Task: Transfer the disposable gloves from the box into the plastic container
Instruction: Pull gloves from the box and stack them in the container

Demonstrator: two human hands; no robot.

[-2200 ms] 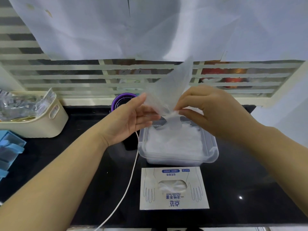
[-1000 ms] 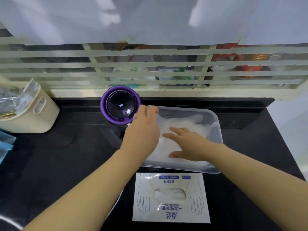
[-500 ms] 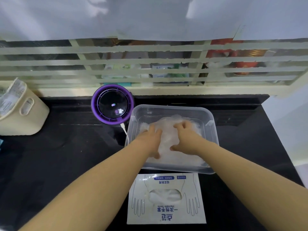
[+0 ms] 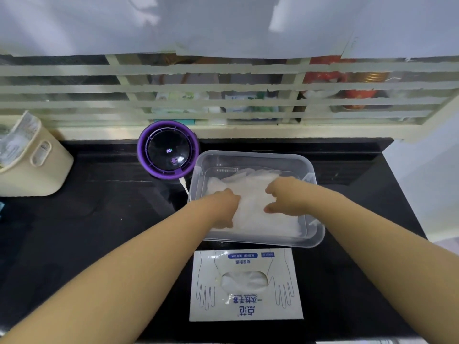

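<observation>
Both your hands are inside the plastic container [image 4: 251,153], which sits on the black tabletop [image 4: 99,219], on top of the pile of disposable gloves [image 4: 250,194] that fills its bottom. Your right hand [image 4: 285,197] is curled, with a bunch of glove film caught between bent fingers and thumb. Your left hand [image 4: 224,204] is knuckles-up just beside it, fingers bent down into the pile. Its fingertips are hidden, so I can't tell whether it grips or only presses. The hands are close but apart, with white film between them. The box [image 4: 246,309] lies flat on the near side of the container, almost touching its front wall, and more gloves show in its oval opening. A purple round device [image 4: 168,150] stands at the container's far left corner, with a white cable [image 4: 184,186] running from it along the container's left wall. A cream bin [image 4: 37,167] sits far left.
</observation>
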